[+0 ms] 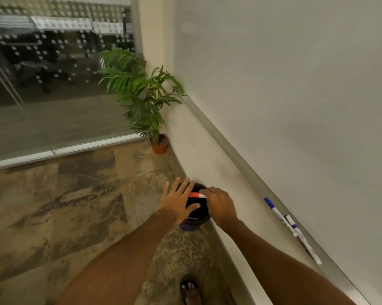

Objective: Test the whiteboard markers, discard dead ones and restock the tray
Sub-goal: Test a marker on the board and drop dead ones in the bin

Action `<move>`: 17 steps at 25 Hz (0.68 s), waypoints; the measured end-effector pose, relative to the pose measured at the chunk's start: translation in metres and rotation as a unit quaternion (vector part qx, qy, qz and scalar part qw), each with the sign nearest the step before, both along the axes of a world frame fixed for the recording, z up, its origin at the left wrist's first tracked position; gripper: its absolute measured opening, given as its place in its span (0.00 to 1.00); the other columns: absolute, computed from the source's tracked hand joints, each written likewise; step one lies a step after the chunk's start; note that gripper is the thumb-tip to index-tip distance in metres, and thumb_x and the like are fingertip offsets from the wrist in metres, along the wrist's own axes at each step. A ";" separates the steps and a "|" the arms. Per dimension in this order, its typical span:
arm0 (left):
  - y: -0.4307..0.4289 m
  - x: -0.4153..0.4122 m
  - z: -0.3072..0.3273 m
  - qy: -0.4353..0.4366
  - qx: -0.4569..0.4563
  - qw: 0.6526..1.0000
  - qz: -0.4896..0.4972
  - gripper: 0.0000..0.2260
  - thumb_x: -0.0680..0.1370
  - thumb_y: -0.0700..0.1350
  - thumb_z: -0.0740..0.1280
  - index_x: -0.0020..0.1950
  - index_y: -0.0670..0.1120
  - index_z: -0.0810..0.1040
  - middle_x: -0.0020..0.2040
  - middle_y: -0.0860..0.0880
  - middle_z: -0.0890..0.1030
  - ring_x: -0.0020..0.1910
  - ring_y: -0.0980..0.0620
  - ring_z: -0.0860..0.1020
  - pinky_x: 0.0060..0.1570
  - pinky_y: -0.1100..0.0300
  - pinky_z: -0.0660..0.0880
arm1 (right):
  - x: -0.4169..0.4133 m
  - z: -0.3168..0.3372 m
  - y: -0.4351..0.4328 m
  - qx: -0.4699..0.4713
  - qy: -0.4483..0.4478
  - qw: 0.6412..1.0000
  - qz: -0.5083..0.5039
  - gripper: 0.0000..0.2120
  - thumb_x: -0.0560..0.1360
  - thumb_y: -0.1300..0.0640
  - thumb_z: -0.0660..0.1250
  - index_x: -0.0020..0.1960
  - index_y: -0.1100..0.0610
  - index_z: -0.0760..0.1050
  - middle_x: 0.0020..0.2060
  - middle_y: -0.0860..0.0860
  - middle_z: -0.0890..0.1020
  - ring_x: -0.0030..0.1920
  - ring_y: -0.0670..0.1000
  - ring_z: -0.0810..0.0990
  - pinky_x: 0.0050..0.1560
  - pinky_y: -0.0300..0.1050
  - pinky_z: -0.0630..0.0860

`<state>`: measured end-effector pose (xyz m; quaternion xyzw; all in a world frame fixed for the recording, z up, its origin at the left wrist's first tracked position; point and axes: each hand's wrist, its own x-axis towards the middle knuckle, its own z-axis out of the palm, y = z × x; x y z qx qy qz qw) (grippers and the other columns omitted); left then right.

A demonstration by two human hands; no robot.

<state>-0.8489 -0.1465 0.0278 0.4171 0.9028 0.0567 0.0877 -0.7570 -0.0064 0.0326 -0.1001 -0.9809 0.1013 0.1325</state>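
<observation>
A red marker (196, 195) with a white end hangs level above the dark round bin (197, 211) on the floor by the wall. My right hand (221, 205) pinches the marker's white end. My left hand (177, 202) hovers beside it with fingers spread straight, holding nothing. On the whiteboard tray (247, 170) to the right lie a blue-capped marker (273, 209) and, further along, two more markers (295, 232) side by side. The whiteboard (295, 84) fills the right of the view.
A potted green plant (146, 102) in a terracotta pot stands in the corner beyond the bin. A glass partition (53, 84) closes the left side. My sandalled foot (191, 290) is on the mottled floor near the wall.
</observation>
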 end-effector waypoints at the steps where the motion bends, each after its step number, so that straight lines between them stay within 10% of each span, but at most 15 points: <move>1: 0.005 -0.011 -0.007 -0.008 -0.007 1.000 0.008 0.34 0.79 0.65 0.49 0.79 0.52 0.42 0.79 0.52 0.43 0.77 0.46 0.41 0.74 0.44 0.40 | -0.013 -0.013 0.006 -0.003 -0.012 1.000 0.003 0.15 0.71 0.52 0.67 0.56 0.55 0.80 0.49 0.54 0.83 0.47 0.56 0.82 0.51 0.49 0.77; 17: 0.102 -0.166 -0.207 -0.111 -0.136 0.980 0.097 0.30 0.82 0.59 0.50 0.78 0.48 0.42 0.79 0.50 0.41 0.77 0.46 0.40 0.74 0.43 0.42 | -0.188 -0.231 0.113 -0.105 -0.198 0.974 -0.012 0.18 0.77 0.62 0.62 0.66 0.54 0.73 0.59 0.54 0.78 0.58 0.55 0.76 0.58 0.49 0.75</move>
